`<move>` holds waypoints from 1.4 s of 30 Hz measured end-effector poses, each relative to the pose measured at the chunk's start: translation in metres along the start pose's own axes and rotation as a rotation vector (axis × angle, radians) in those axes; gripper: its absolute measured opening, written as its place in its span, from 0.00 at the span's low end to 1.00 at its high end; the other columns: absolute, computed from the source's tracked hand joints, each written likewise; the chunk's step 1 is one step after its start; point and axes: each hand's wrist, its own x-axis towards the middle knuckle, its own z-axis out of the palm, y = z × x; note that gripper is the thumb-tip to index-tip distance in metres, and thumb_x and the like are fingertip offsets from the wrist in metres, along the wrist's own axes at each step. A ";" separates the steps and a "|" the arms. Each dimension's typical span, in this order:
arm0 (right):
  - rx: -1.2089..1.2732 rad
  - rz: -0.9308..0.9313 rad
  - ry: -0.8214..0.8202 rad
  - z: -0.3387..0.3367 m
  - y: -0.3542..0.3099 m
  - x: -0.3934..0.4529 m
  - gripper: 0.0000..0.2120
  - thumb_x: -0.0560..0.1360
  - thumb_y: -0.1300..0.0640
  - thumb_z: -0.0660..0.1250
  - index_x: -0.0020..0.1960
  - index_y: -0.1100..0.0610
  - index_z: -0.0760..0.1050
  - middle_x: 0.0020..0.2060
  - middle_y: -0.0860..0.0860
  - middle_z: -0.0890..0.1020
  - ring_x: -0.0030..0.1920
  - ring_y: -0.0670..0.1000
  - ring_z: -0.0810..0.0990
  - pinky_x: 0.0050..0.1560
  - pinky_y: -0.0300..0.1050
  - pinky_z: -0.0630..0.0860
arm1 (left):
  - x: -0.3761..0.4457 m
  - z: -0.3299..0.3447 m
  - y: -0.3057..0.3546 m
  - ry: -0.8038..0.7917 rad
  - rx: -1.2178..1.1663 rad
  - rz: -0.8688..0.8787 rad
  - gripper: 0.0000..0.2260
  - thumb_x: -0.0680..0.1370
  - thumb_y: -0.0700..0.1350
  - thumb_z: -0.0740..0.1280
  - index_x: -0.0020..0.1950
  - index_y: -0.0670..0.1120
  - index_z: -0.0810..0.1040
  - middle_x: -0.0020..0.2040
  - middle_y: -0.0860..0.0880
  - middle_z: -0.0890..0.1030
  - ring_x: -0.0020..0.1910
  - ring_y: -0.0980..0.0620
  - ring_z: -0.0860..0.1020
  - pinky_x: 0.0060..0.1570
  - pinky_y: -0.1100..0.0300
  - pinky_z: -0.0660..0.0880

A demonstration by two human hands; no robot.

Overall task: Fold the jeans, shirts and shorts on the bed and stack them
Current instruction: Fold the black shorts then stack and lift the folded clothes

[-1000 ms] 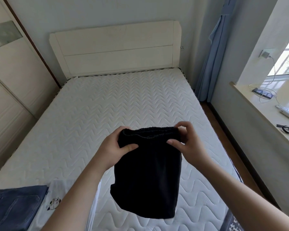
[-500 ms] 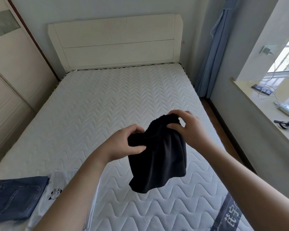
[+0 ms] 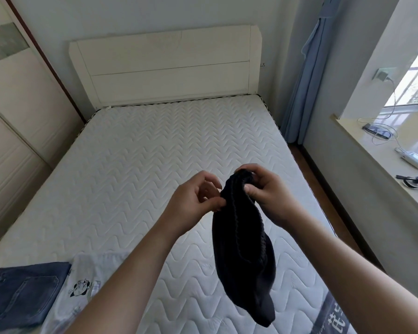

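Black shorts (image 3: pixel 244 251) hang in the air over the white quilted mattress (image 3: pixel 140 165), folded lengthwise into a narrow strip. My right hand (image 3: pixel 268 196) grips the gathered waistband at the top. My left hand (image 3: pixel 196 201) pinches the waistband's left edge between thumb and fingertips. Folded blue jeans (image 3: pixel 22 292) lie at the mattress's near left corner. Beside them lies a folded white shirt (image 3: pixel 87 283) with a cartoon print, partly hidden by my left forearm.
A white headboard (image 3: pixel 164 66) stands at the far end. Wardrobe doors (image 3: pixel 12 112) run along the left side. A blue curtain (image 3: pixel 304 88) hangs at the right, and the windowsill (image 3: pixel 384 150) holds a phone, cables and a charger. A strip of wooden floor shows right of the bed.
My hands have come together, bringing the two ends of the waistband side by side, so the shorts went from spread flat to a narrow hanging strip. The view tilted slightly down.
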 end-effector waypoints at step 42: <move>-1.000 -0.158 -0.069 -0.053 0.016 -0.028 0.19 0.74 0.39 0.64 0.51 0.54 0.79 0.56 0.45 0.80 0.48 0.48 0.81 0.49 0.48 0.80 | 0.015 0.001 -0.017 0.163 0.246 0.035 0.23 0.61 0.62 0.77 0.44 0.57 0.68 0.36 0.62 0.74 0.36 0.62 0.72 0.39 0.73 0.69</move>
